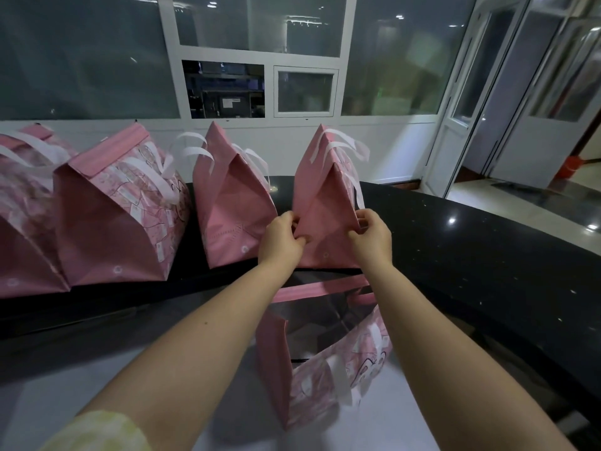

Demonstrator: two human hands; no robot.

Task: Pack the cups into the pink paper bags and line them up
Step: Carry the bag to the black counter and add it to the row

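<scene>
In the head view, both hands pinched the lower side edges of the rightmost closed bag [325, 203] on the black counter [487, 249]: the left hand [282, 239] gripped its near-left fold, the right hand [370, 234] its right edge, fingers closed narrowly on the paper. That bag stood at about 12 o'clock from the hands, last in a row with three other closed bags: the neighbouring bag [234, 209] at 10 o'clock, the patterned bag [120, 216] and the far-left bag [22, 206] at 9 o'clock. An open bag [325, 359] stood at 6 o'clock, between the forearms. No cups showed; the contents were hidden. The risks, as I judged them: creasing or tearing the thin paper, or tipping the tall wedge if one side were pushed harder, knocking its neighbour. The bags were matte pink paper, creased into peaked tops, with flat white ribbon handles [344, 144]; the counter was glossy and speckled, probably slippery.
</scene>
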